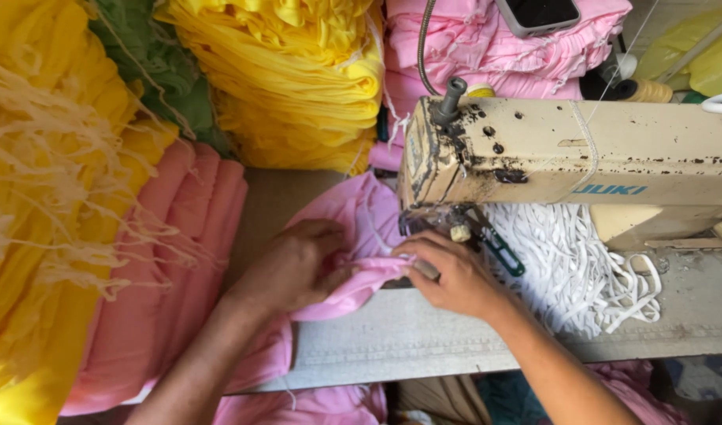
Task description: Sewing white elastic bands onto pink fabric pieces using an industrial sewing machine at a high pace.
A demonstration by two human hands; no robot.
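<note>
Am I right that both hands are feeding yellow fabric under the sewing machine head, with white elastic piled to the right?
Not quite: the fabric is pink, not yellow. The head view shows the left hand and right hand pinching folded pink fabric at the sewing machine head. The yellow fabric sits stacked behind, untouched. White elastic does lie piled to the right.

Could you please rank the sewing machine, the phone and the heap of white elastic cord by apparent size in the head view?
1. sewing machine
2. heap of white elastic cord
3. phone, partly cut off by the frame
</note>
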